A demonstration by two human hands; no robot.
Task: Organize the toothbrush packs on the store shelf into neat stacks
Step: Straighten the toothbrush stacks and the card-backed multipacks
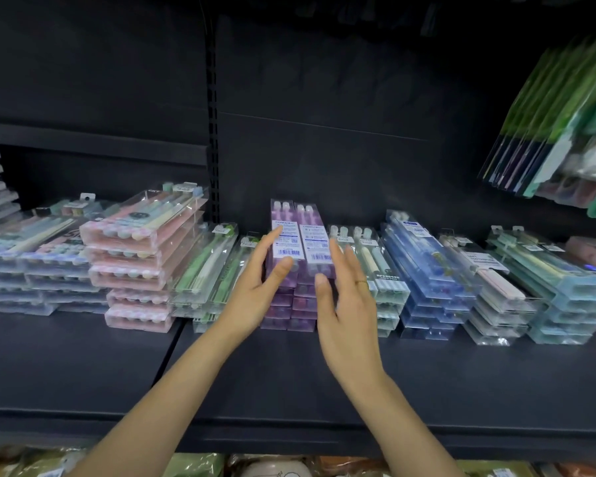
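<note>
**Both hands flank the purple stack at mid-shelf**

The black shelf keeps a broad bare strip between the packs and its front lip; the stacks sit toward the back panel, leaving the front free. The purple toothbrush packs stand in two side-by-side columns near the middle of the row, pressed between the green packs on their left and the pale green-and-cream packs on their right; little room shows on either side.

The left hand lies with straight fingers against the left side of the purple stack, thumb touching the front end of the top pack; the right hand has its fingers spread and extended at the stack's right side, a ring on one finger, gripping nothing.

The lower purple packs are partly hidden behind both hands; the label print is too blurred to read; the pink packs lean unevenly; the blue packs and the teal packs further right are soft with blur; hanging packets at the upper right are smeared, and goods below the shelf are cut off by the frame edge.

The purple packs' long axis runs front to back, brush heads toward the back panel, barcoded ends toward the person.
</note>
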